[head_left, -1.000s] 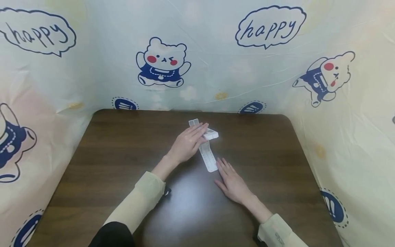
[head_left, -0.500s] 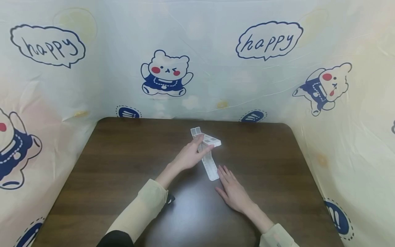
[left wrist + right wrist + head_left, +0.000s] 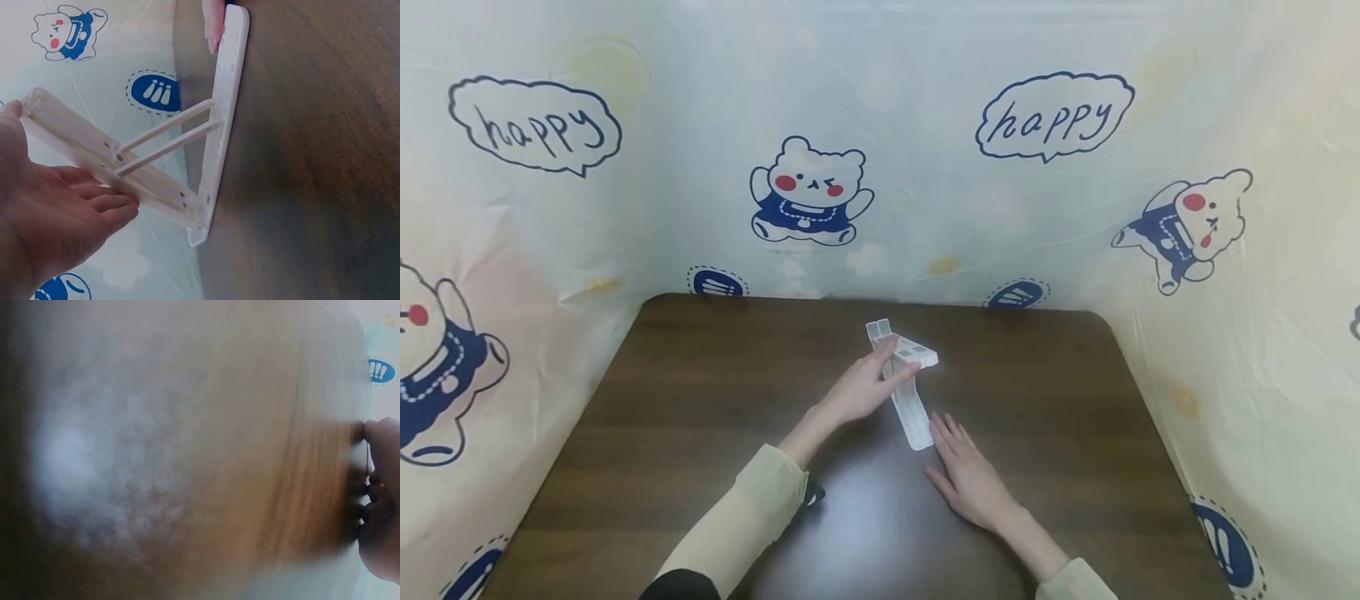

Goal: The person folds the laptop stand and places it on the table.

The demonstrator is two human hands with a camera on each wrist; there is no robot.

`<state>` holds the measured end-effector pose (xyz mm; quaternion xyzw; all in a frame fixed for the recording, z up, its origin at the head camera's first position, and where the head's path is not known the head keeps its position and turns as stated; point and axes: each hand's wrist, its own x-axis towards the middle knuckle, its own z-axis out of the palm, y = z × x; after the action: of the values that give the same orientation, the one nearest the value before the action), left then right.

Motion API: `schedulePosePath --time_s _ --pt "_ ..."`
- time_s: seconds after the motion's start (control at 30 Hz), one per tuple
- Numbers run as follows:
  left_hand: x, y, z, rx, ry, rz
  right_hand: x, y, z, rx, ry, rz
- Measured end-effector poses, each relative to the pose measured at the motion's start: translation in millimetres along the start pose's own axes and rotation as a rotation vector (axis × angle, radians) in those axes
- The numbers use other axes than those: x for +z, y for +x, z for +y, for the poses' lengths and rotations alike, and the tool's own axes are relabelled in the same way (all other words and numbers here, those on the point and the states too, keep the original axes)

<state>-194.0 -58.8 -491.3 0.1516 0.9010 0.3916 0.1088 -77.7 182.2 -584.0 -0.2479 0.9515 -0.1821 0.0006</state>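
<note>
A white folding stand (image 3: 912, 417) is propped half unfolded on the table, its base strip flat on the wood. Two thin struts (image 3: 169, 147) join the base to the raised upper panel (image 3: 75, 137), which leans up at an angle from the far hinge. My left hand (image 3: 863, 388) grips this panel between thumb and fingers, from its left side. On the table at the right my right hand (image 3: 973, 482) lies palm down with straight fingers, its fingertips at the base's near end. The right wrist view is mostly blurred wood with part of that hand (image 3: 384, 494) at its edge.
The brown wooden table (image 3: 715, 392) has rounded far corners. Behind it and at both sides hangs a pale curtain (image 3: 925, 108) printed with bears and "happy" bubbles. A small dark object (image 3: 814, 495) shows beside the left cuff.
My left hand has shifted its hold: its fingers lay across the panel and now thumb and fingers spread around it. The right hand stays by the base. The head view has tilted upward.
</note>
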Motion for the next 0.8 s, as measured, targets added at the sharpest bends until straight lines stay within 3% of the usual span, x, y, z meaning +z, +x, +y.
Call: schedulePosePath --time_s 0.2,0.57,0.8 --pt "2.8 2.7 -1.6 0.037 -0.041 0.009 0 -2 -2 -0.020 -0.019 0.038" --pt "5.7 5.0 -10.0 0.062 -0.096 0.005 1 -2 -5 -0.023 -0.011 -0.012" --pt "14.9 7.9 -12.5 0.069 -0.108 0.047 0 -3 -4 0.001 -0.001 -0.060"
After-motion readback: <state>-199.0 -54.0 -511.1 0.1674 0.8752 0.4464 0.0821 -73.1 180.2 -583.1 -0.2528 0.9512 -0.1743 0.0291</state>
